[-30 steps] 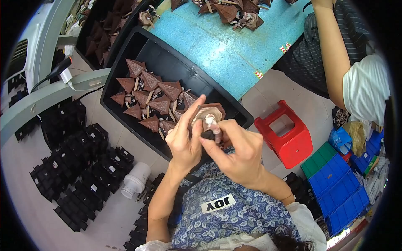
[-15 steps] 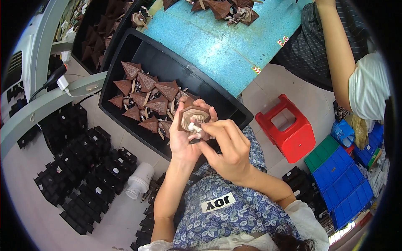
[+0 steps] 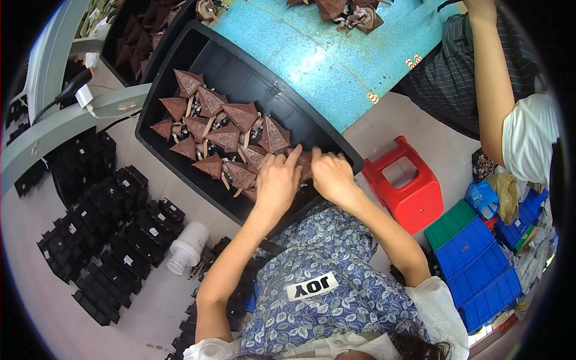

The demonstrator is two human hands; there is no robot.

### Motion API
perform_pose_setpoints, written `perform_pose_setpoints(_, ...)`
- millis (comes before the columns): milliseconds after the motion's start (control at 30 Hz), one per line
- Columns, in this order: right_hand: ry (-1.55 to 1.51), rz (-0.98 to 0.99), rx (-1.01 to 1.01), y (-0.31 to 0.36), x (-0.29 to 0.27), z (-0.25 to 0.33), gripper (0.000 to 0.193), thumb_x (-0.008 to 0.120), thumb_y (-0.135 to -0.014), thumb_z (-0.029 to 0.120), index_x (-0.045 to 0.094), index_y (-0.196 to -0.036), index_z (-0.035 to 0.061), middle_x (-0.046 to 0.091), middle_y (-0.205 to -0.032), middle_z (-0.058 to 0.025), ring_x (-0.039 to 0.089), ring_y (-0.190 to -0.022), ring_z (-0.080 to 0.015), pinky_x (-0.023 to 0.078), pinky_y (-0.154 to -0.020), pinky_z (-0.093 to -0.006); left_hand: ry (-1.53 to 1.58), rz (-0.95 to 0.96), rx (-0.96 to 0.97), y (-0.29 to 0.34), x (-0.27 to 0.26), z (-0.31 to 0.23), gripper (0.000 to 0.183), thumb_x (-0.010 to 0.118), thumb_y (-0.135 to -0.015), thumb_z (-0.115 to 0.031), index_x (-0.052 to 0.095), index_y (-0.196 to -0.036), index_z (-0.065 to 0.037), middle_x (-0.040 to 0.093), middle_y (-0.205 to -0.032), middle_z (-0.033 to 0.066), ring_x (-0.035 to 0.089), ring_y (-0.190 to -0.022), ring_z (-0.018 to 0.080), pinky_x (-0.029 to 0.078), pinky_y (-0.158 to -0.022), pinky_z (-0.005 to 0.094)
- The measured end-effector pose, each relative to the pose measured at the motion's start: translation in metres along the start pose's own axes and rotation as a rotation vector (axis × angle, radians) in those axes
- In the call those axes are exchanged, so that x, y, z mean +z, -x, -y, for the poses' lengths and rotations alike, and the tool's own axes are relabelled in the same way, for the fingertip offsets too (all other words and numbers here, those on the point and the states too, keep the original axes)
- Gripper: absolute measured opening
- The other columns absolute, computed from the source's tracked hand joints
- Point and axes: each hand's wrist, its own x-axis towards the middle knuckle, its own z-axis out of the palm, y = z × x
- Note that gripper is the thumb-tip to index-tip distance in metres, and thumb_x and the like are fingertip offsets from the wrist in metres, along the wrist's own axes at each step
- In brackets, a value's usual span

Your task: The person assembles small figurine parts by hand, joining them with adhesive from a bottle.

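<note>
Both hands are low over the near right end of a black plastic crate (image 3: pixel 237 63). Between them is a brown pyramid-topped figurine (image 3: pixel 305 163), partly hidden by the fingers. My left hand (image 3: pixel 278 182) grips it from the left, and my right hand (image 3: pixel 333 175) has its fingers closed at its right side. Inside the crate, several similar brown figurines (image 3: pixel 225 137) stand in close rows, with pale figures and light wooden sticks showing between their pointed tops. One of them (image 3: pixel 275 133) stands just beyond my left fingers.
Beyond the crate is a blue-topped table (image 3: pixel 300 54) with more brown figurines (image 3: pixel 354 15). A red stool (image 3: pixel 408 186) stands at right, near a co-worker's arm (image 3: pixel 495 78). Stacked black trays (image 3: pixel 114 234), a white bucket (image 3: pixel 191 243) and blue crates (image 3: pixel 480 264) sit on the floor.
The figurine was held up in my left hand, its underside showing, with my right fingers at the small pale figure. Now it is turned over and both hands have moved down into the crate.
</note>
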Motion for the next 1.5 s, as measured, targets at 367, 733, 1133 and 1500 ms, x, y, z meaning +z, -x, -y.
perform_pose_setpoints(367,-0.403,-0.646,0.134,-0.076,-0.121,-0.05,0.03,0.066,-0.079,0.012,0.058,-0.105,0.0003,0.063,-0.084,-0.0243,0.062,-0.084,-0.0423,0.048,-0.07,-0.052,-0.331,-0.126,0.077,-0.019,-0.001,0.026,0.042,0.061,-0.089,-0.026,0.055,-0.13,-0.016,0.04,-0.145,0.0082,0.026,-0.138,0.0385,0.013,-0.111,0.0601)
perform_pose_setpoints(733,-1.251,-0.508,-0.225,-0.103,-0.135,-0.088,0.041,0.068,-0.076,-0.002,0.052,-0.113,0.0009,0.061,-0.119,-0.0134,0.055,-0.117,-0.0231,0.047,-0.096,-0.0403,1.288,-0.405,-0.379,-0.086,-0.06,-0.052,0.044,0.046,-0.101,-0.032,0.046,-0.129,0.002,0.055,-0.127,0.0168,0.06,-0.112,0.0268,0.052,-0.089,0.0394)
perform_pose_setpoints(1133,-0.905,-0.513,-0.116,-0.008,-0.141,0.04,0.048,0.082,-0.075,0.015,0.054,-0.109,-0.0022,0.066,-0.087,-0.0102,0.065,-0.069,-0.0154,0.054,-0.061,-0.0266,1.746,-0.191,-0.23,-0.064,-0.088,-0.07,0.056,0.034,-0.101,-0.051,0.048,-0.125,-0.002,0.057,-0.12,0.0161,0.056,-0.116,0.0269,0.048,-0.097,0.041)
perform_pose_setpoints(1500,-0.603,-0.591,-0.241,0.008,-0.128,0.055,0.034,0.076,-0.064,0.006,0.06,-0.093,0.0005,0.057,-0.084,-0.0125,0.056,-0.078,-0.0296,0.048,-0.066,-0.0371,2.262,0.084,-0.69,-0.048,-0.096,-0.039,0.048,0.044,-0.1,-0.044,0.06,-0.101,0.001,0.065,-0.106,0.0169,0.063,-0.103,0.0299,0.055,-0.087,0.0423)
